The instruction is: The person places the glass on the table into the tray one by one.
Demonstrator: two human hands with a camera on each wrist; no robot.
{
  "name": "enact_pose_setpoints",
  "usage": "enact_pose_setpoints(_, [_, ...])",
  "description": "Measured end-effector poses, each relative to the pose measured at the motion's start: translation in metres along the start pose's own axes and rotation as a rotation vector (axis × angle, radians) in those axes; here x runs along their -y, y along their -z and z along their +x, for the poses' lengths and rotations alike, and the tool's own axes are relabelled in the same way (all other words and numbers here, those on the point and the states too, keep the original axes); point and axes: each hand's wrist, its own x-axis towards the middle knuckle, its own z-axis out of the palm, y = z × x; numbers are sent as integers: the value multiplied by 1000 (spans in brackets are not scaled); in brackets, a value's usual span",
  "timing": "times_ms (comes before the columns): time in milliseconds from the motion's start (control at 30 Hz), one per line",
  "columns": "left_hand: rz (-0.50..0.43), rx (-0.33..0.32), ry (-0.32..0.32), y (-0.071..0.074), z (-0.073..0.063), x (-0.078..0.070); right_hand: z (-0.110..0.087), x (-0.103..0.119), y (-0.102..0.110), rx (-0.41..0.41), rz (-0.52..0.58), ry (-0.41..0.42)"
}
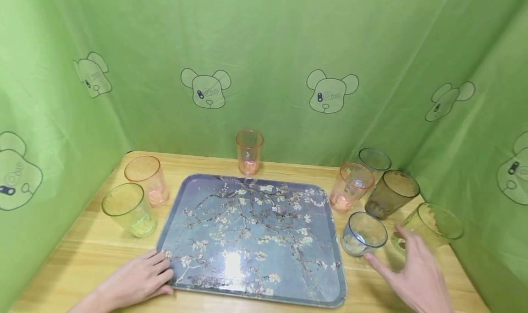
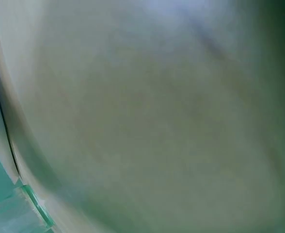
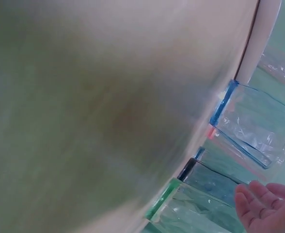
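Observation:
A rectangular tray [image 1: 247,235] printed with white blossom branches lies on the table. My left hand [image 1: 134,278] rests palm down at its front left corner, fingers touching the rim. To the right of the tray stands a short clear cup with a blue rim [image 1: 364,234]. My right hand [image 1: 416,269] is beside this cup, thumb and fingers spread, its thumb tip close to the cup's lower side. A yellow-green cup [image 1: 443,228] stands just behind the right fingers, partly covered by them. The right wrist view shows the same hand [image 3: 268,208] near the blue-rimmed cup [image 3: 254,126].
Beyond the blue-rimmed cup cluster a pink cup [image 1: 350,187], a brown cup [image 1: 392,194] and a dark-rimmed clear cup [image 1: 374,159]. Another pink cup [image 1: 249,152] stands behind the tray. At left are a pink cup [image 1: 148,180] and a yellow-green cup [image 1: 131,210]. Green curtains [image 1: 268,29] enclose the table.

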Motion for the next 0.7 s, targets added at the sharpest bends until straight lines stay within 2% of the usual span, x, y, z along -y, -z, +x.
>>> enact_pose_setpoints(200, [8,10,4,1,0,-1,0,-3,-2,21,-4,9])
enact_pose_setpoints(467, [31,7,0,0,0,-2,5,0,-7,-11,16,60])
enact_pose_setpoints(700, [29,-10,-9,-2,0,-1,10,-2,-7,21,0,53])
